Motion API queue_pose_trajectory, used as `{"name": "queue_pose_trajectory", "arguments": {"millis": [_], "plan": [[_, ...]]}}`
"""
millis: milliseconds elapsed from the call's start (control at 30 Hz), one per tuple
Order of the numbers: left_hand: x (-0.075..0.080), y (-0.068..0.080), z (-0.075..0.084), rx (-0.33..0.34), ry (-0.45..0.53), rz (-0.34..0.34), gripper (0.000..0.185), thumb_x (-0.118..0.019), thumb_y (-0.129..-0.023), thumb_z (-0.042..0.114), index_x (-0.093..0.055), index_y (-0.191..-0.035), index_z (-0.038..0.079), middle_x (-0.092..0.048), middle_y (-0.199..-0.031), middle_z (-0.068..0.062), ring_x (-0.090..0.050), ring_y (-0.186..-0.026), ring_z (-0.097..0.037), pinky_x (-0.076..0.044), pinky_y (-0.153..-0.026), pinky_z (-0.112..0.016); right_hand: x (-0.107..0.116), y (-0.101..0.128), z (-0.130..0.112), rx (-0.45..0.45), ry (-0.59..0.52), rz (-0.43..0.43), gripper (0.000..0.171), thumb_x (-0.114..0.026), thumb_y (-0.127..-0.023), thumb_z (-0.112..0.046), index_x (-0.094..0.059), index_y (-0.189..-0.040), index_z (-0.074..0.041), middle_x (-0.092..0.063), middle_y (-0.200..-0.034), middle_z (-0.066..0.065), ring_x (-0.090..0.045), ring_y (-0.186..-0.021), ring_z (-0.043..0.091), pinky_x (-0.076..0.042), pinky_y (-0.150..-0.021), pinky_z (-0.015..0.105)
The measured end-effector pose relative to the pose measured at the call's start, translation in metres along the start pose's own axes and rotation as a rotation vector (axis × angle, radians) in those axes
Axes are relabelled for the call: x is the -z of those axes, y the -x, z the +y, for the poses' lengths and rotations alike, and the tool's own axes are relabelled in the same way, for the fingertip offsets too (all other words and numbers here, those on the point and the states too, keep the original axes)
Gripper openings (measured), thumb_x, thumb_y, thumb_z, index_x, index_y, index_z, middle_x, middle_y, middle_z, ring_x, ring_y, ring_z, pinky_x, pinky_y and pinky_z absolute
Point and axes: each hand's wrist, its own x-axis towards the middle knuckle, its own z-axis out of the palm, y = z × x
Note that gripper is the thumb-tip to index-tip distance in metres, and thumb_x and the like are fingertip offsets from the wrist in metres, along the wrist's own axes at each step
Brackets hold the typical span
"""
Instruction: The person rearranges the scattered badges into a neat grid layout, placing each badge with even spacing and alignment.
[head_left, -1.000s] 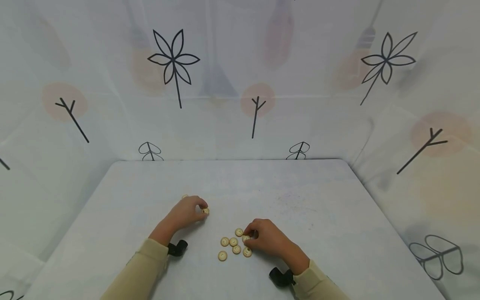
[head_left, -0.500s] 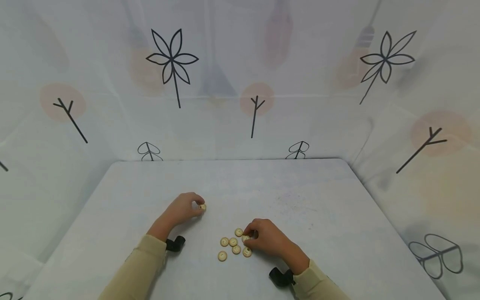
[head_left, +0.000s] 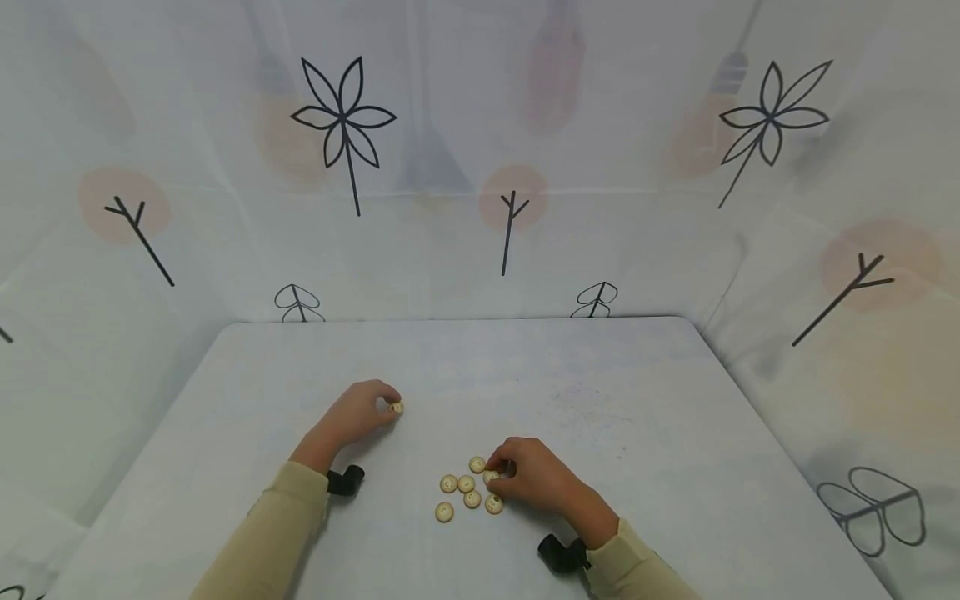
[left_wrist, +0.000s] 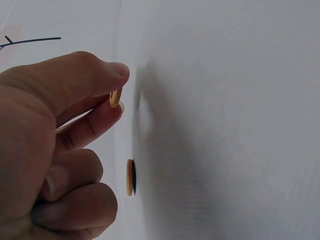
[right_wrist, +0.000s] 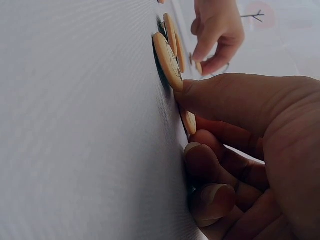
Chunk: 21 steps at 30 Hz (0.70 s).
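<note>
Between thumb and forefinger, my left hand (head_left: 362,412) pinches a round, pale wooden button (left_wrist: 115,97), held just above the white table. A second button (left_wrist: 130,177) lies on the table close by in the left wrist view; in the head view the hand hides it. My right hand (head_left: 536,477) is low at the tabletop, thumb and fingertips round another button (right_wrist: 189,121) at the edge of a loose group. Beside its thumb lies a button (head_left: 493,504), and one more button (head_left: 477,465) sits just beyond the fingertips.
Several other buttons, among them a near button (head_left: 444,512), lie flat left of the right hand. The white table (head_left: 637,400) meets a printed cloth backdrop (head_left: 435,250) behind and at both sides. Each wrist carries a black camera (head_left: 562,554).
My left hand has moved left and a little away with its button, covering the button that showed behind it. The right hand and the group of buttons have stayed put.
</note>
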Motion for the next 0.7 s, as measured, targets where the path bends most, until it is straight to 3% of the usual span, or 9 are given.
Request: {"name": "queue_pose_trajectory", "arguments": {"millis": [700], "plan": [[0.0064,-0.0088,-0.0095,-0.014,-0.032,0.010,0.026,-0.065,-0.090,0.020,-0.068,-0.113,0.009,-0.066,-0.116,-0.009,-0.058,-0.116,-0.029,-0.045,-0.101,-0.047,0.0008,-0.0017,-0.0023,-0.016,0.010,-0.013,0.018,-0.075,-0.083,-0.027,-0.073,-0.098,-0.018,-0.062,-0.086,-0.011,-0.052,-0.074,0.003,-0.044,-0.064,0.023]]}}
